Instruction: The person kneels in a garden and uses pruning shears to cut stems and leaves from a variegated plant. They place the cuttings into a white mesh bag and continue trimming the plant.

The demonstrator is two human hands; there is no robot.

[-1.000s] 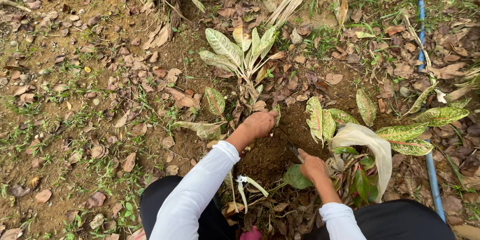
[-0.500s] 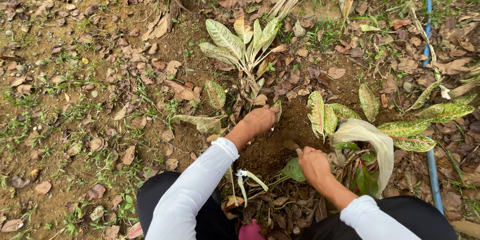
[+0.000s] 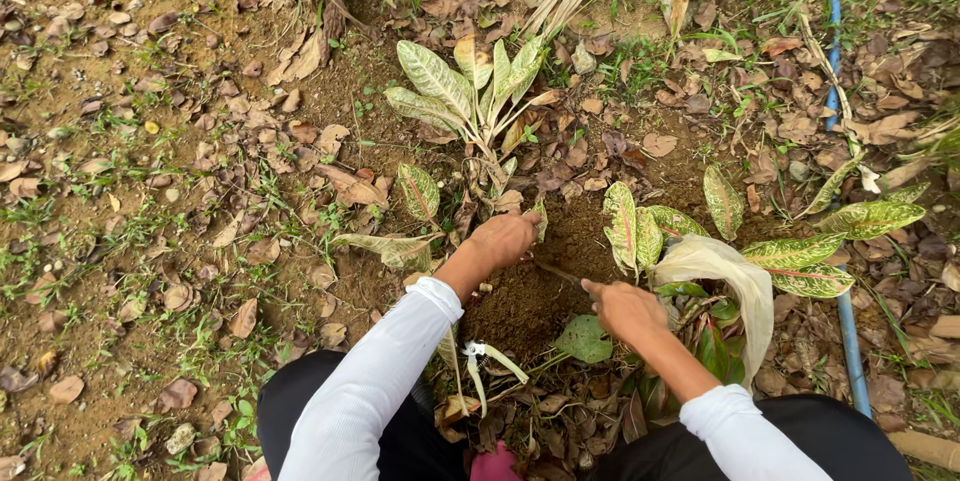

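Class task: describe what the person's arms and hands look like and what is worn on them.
Both arms wear long white sleeves ending at the wrists. The left hand and right hand are bare: no gloves, and no rings or watch visible.

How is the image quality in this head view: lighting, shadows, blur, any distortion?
Head view: soft, even daylight, no hard shadows or glare; the left hand and right hand over the dark soil patch look sharp, as do the variegated plant and dry leaves; the blue pipe bows slightly near the right edge, suggesting mild wide-angle distortion.
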